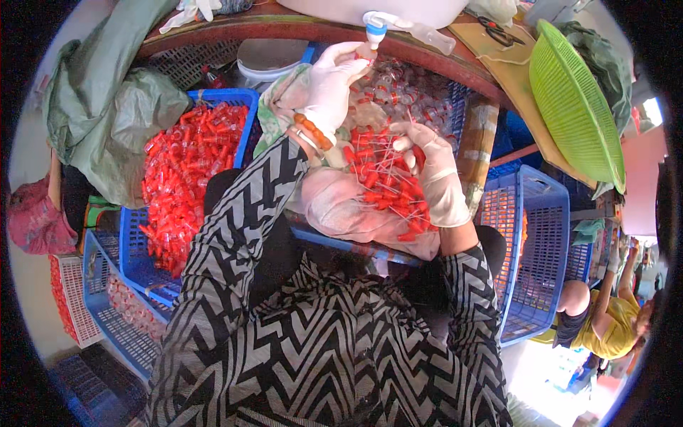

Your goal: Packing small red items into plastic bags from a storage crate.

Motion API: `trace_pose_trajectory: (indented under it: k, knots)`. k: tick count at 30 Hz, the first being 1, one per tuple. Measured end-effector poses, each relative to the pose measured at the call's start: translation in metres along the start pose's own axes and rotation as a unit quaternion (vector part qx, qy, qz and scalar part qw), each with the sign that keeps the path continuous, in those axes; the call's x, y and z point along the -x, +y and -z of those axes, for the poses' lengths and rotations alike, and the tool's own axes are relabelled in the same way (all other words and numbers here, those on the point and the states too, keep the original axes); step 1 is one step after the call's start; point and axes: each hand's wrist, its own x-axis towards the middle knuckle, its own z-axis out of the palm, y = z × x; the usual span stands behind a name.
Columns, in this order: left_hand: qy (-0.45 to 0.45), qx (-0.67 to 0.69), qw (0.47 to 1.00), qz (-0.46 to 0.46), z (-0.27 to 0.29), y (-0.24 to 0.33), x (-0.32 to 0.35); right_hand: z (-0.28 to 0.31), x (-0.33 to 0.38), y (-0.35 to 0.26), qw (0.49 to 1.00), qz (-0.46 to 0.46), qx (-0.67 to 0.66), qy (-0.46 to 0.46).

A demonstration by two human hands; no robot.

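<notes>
My left hand (331,89), in a white glove, pinches a small clear bottle (366,54) with a reddish band. The bottle's mouth is directly beneath a white spout with a blue ring (376,30). My right hand (435,171), gloved too, curls its fingers around a red cap (418,158) with a thin stem, partly hidden by the glove. Below it, a heap of red caps with thin pale stems (398,196) lies on a stained pinkish cloth (341,203). Beyond the heap are many small clear bottles (413,92).
A blue basket (254,107) of red-capped bottles stands left. More blue crates sit at lower left and at right (537,249). A green basket (576,107) and pliers (500,32) rest on the curved wooden bench (284,30). A person in yellow (612,327) is far right.
</notes>
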Motion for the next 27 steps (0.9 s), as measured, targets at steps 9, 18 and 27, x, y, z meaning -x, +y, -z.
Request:
trace_pose_trajectory:
  k: [9,18,27]
  knots:
    - [-0.001,-0.064,0.998,0.006,0.005,-0.007,0.007,-0.009,-0.019,-0.074,0.992,0.123,-0.024,0.014]
    - [-0.002,-0.054,0.996,-0.066,-0.012,-0.002,0.002,-0.015,-0.034,-0.094,0.98,0.155,-0.006,0.126]
    - [0.015,-0.148,0.988,-0.04,-0.008,-0.002,0.002,-0.014,-0.053,-0.059,0.988,0.098,-0.056,0.104]
